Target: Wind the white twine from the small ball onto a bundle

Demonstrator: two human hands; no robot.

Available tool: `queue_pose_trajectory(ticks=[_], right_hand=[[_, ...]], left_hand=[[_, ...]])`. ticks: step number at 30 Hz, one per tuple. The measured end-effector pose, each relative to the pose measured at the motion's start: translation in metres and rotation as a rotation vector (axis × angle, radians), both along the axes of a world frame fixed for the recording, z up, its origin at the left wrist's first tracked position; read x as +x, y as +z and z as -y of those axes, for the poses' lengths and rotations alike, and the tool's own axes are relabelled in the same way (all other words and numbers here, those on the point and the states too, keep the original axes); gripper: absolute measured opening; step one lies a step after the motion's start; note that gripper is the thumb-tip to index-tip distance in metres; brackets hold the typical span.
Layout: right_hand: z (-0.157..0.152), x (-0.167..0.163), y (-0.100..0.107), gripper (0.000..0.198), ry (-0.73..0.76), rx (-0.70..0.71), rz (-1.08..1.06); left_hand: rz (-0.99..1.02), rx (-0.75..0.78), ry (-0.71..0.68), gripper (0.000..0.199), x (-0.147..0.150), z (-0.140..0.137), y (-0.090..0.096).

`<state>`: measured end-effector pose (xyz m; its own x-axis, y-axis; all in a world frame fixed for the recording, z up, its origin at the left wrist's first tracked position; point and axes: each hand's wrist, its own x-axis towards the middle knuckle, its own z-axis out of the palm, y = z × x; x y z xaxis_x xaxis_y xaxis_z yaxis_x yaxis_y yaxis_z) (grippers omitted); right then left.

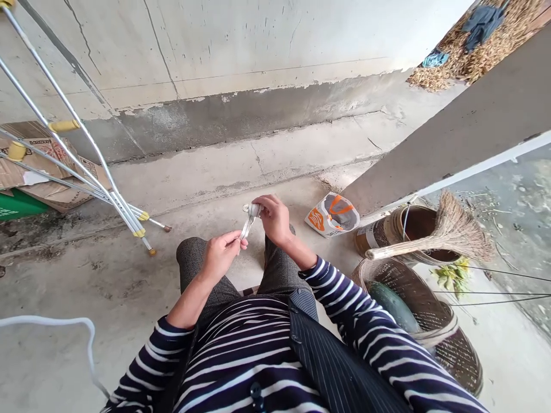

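Above my knees, both hands work on one small white strip (245, 228) that runs between them. Its upper end bunches into a rounded, pale loop or roll beside my right fingers; its exact kind is too small to tell. My left hand (219, 255) pinches the lower end between thumb and fingertips. Curled round the upper end is my right hand (274, 219), with the fingers bent over it. Below the hands are my grey trousers (282, 267).
Metal crutches (92, 137) lean at the left by cardboard boxes (37, 149). To the right stand an orange-and-white bag (321, 221), a bucket (394, 223) with a straw broom (447, 232) across it, and a woven basket (460, 355) holding a dark green melon (394, 304). A white hose (47, 320) lies lower left.
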<state>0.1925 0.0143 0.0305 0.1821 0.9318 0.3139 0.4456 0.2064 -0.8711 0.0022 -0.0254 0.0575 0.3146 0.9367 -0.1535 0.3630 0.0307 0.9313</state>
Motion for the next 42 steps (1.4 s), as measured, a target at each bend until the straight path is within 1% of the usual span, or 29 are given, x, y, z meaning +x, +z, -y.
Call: queue_pose_trajectory(ticks=[2, 3, 4, 6, 8, 10, 12, 15, 17, 21, 23, 24, 26, 27, 28, 29, 31, 32, 33, 34, 36, 38, 39, 40, 42], right_hand=[[0.007, -0.008, -0.007, 0.036, 0.09, 0.058, 0.298], [0.011, -0.011, -0.011, 0.036, 0.139, 0.068, 0.409], [0.016, -0.013, -0.014, 0.033, 0.189, 0.076, 0.491], [0.025, -0.016, -0.021, 0.029, 0.275, 0.111, 0.58], [0.03, -0.017, -0.026, 0.026, 0.325, 0.164, 0.602], [0.033, -0.014, -0.029, 0.026, 0.35, 0.202, 0.599], [0.033, -0.008, -0.028, 0.026, 0.36, 0.199, 0.589], [0.031, 0.003, -0.021, 0.025, 0.406, 0.156, 0.598], [0.032, 0.01, -0.015, 0.025, 0.486, 0.153, 0.634], [0.039, 0.015, -0.008, 0.029, 0.679, 0.152, 0.659], [0.044, 0.015, -0.012, 0.033, 0.742, 0.129, 0.589], [0.047, 0.014, -0.015, 0.036, 0.751, 0.113, 0.525], [0.052, 0.012, -0.024, 0.038, 0.719, 0.045, 0.344], [0.054, 0.01, -0.029, 0.036, 0.687, -0.021, 0.228], [0.056, 0.008, -0.034, 0.032, 0.656, -0.117, 0.092], [0.058, 0.006, -0.039, 0.027, 0.628, -0.238, -0.062], [0.059, 0.002, -0.045, 0.02, 0.571, -0.5, -0.395], [0.06, -0.001, -0.047, 0.022, 0.537, -0.608, -0.55], [0.06, -0.002, -0.048, 0.026, 0.499, -0.687, -0.679], [0.06, -0.004, -0.048, 0.029, 0.456, -0.738, -0.775], [0.059, -0.005, -0.046, 0.034, 0.368, -0.786, -0.885], [0.058, -0.004, -0.042, 0.035, 0.31, -0.804, -0.932], [0.058, -0.003, -0.039, 0.034, 0.291, -0.809, -0.945], [0.059, -0.002, -0.037, 0.034, 0.28, -0.812, -0.955], [0.061, -0.002, -0.034, 0.033, 0.267, -0.808, -0.97]], left_hand=[[0.062, -0.033, -0.008, 0.024, 0.004, -0.001, 0.001], [0.105, -0.051, -0.002, 0.023, 0.006, -0.003, 0.001], [0.149, -0.065, 0.009, 0.022, 0.007, -0.004, 0.001], [0.219, -0.085, 0.036, 0.02, 0.009, -0.006, 0.0], [0.261, -0.114, 0.042, 0.019, 0.009, -0.007, 0.0], [0.286, -0.176, 0.017, 0.019, 0.006, -0.009, 0.002], [0.3, -0.268, -0.04, 0.019, 0.001, -0.012, 0.005], [0.327, -0.394, -0.106, 0.02, -0.007, -0.021, 0.006], [0.353, -0.471, -0.109, 0.018, -0.01, -0.028, 0.002], [0.342, -0.622, -0.107, 0.014, -0.013, -0.041, -0.016], [0.293, -0.675, -0.161, 0.014, -0.014, -0.046, -0.023], [0.26, -0.694, -0.2, 0.015, -0.015, -0.05, -0.026], [0.178, -0.717, -0.285, 0.016, -0.015, -0.058, -0.03], [0.123, -0.71, -0.316, 0.016, -0.015, -0.063, -0.032], [0.058, -0.676, -0.328, 0.014, -0.014, -0.068, -0.034], [-0.012, -0.605, -0.316, 0.01, -0.013, -0.073, -0.036], [-0.132, -0.38, -0.22, 0.005, -0.01, -0.081, -0.041], [-0.161, -0.273, -0.165, 0.005, -0.008, -0.081, -0.044], [-0.159, -0.204, -0.129, 0.008, -0.006, -0.079, -0.046], [-0.126, -0.181, -0.116, 0.013, -0.005, -0.075, -0.049], [-0.002, -0.254, -0.142, 0.021, -0.003, -0.058, -0.054], [0.154, -0.363, -0.157, 0.028, -0.002, -0.037, -0.059], [0.228, -0.397, -0.143, 0.033, -0.001, -0.027, -0.06], [0.283, -0.407, -0.122, 0.037, 0.0, -0.017, -0.061], [0.328, -0.373, -0.067, 0.04, 0.001, -0.004, -0.063]])
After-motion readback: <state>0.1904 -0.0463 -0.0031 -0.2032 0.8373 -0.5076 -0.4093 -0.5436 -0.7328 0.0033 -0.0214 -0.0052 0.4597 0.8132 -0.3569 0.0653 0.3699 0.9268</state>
